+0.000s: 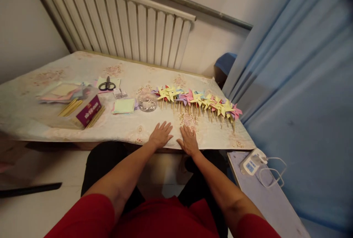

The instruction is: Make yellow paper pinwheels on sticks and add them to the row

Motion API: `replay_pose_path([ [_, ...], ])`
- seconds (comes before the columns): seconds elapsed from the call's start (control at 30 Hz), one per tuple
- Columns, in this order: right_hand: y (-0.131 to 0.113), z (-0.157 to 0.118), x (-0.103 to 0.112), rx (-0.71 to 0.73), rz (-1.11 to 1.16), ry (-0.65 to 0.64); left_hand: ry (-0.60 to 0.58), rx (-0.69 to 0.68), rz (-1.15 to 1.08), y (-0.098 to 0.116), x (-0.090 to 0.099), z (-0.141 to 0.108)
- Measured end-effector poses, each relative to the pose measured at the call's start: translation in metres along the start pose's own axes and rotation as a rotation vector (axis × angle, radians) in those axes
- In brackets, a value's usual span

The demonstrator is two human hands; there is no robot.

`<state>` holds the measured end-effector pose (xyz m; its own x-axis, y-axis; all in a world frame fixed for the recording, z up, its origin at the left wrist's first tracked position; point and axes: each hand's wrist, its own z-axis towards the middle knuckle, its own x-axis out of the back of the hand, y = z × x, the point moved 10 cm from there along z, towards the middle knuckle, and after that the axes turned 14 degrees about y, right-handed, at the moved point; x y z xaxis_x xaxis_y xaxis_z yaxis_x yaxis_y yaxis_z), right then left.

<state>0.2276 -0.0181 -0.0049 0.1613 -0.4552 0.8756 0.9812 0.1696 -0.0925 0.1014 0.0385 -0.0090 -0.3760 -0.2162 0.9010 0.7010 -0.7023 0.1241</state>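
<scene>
My left hand rests flat on the front edge of the floral tablecloth, fingers spread and holding nothing. My right hand lies flat beside it, also bare, with its fingers stretched out. Beyond both hands, a long row of paper pinwheels on thin sticks lies on the cloth, in yellow, pink, purple and blue. Left of the row stands a round clear container with small shiny pieces in it. Next to that is a stack of pale green paper squares.
Black-handled scissors lie on paper behind small white boxes. At left are a plastic bag of sticks with a purple label and more coloured paper. A white power strip with a cable sits on a side table by the blue curtain.
</scene>
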Motion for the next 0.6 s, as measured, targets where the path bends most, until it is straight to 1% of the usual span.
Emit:
replay_pose_path([
  [0.07, -0.012, 0.004, -0.004, 0.04, 0.01, -0.007, -0.005, -0.012, 0.007, 0.009, -0.002, 0.001],
  [0.17, -0.024, 0.005, -0.01, 0.113, 0.011, -0.01, -0.001, -0.041, 0.022, 0.016, 0.003, 0.0],
  [0.27, -0.024, 0.002, -0.012, 0.161, 0.007, -0.005, -0.002, -0.084, 0.025, 0.018, 0.009, -0.006],
  [0.33, -0.021, -0.002, -0.012, 0.207, 0.009, -0.017, -0.008, -0.108, 0.024, 0.014, 0.013, -0.012],
  [0.43, -0.013, -0.007, -0.01, 0.256, 0.011, -0.028, -0.021, -0.112, 0.033, -0.005, 0.019, -0.026],
  [0.5, -0.003, -0.01, -0.008, 0.267, 0.004, -0.033, -0.032, -0.106, 0.044, -0.025, 0.025, -0.038],
  [0.6, 0.015, -0.016, -0.005, 0.28, -0.019, -0.046, -0.079, -0.074, 0.061, -0.063, 0.034, -0.055],
])
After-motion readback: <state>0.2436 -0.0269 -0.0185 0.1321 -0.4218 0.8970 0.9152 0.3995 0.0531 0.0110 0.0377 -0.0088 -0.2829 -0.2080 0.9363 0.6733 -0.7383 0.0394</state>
